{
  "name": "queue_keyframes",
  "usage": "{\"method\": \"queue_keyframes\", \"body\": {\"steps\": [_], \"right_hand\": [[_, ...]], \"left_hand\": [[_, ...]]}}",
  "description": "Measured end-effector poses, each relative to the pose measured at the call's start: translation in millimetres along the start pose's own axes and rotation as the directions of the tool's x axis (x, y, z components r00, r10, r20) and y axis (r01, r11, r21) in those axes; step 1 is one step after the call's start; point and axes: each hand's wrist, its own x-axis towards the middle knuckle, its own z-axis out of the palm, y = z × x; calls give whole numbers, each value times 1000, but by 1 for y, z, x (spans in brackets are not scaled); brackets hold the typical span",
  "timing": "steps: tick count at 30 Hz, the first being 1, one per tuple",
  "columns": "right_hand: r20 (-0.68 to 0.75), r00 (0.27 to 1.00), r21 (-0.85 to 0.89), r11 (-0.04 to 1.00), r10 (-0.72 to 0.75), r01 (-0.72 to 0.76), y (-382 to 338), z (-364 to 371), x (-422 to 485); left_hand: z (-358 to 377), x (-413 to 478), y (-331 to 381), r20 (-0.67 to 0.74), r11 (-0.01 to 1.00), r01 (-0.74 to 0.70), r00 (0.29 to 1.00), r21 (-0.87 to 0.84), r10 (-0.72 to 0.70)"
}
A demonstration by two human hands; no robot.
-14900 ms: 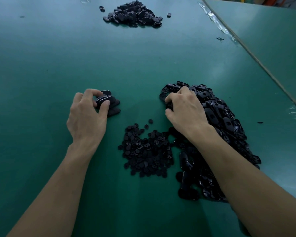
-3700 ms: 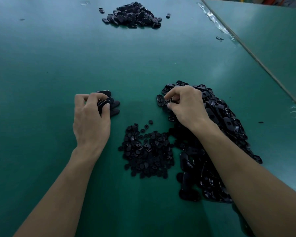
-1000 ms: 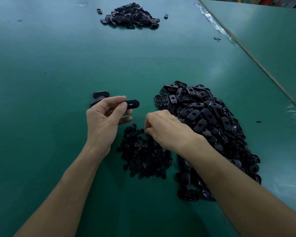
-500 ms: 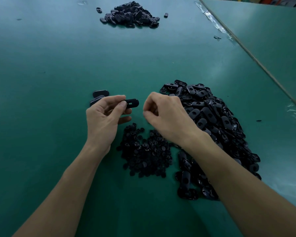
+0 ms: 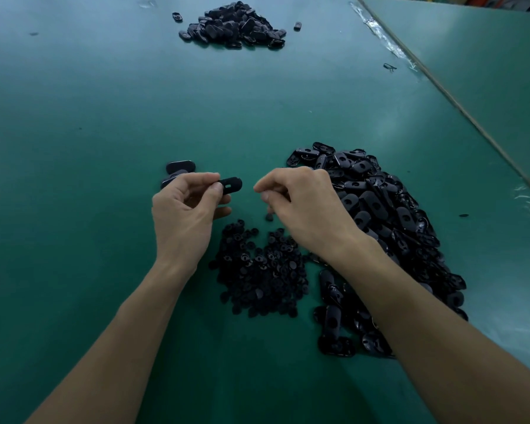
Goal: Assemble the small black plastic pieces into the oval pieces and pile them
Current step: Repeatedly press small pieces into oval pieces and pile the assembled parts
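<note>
Oval piece (image 5: 230, 185): probably light, stiff, slick plastic. Left hand (image 5: 184, 215) is pinching one end above the worktop (image 5: 104, 117), leaving the slot exposed. Right hand (image 5: 303, 206) is hovering beside it with fingers curled; cannot tell whether it is holding a small piece.

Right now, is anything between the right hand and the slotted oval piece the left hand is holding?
Nothing visible. The right hand faces the oval piece pinched by the left hand across an open gap above the green table. The pile of small pieces lies nearer the camera, out of the way.
</note>
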Motion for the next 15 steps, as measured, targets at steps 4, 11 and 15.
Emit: {"method": "queue_keyframes", "body": {"steps": [4, 11, 15], "right_hand": [[-17, 999, 71, 997, -32, 34, -7, 0, 1], [-44, 998, 48, 998, -47, 50, -13, 2, 4], [-28, 999, 40, 999, -25, 26, -12, 3, 2]], "left_hand": [[1, -2, -1, 66, 995, -40, 997, 86, 35], [6, -6, 3, 167, 994, -90, 983, 64, 79], [7, -8, 4, 186, 994, -98, 979, 50, 87]]}}
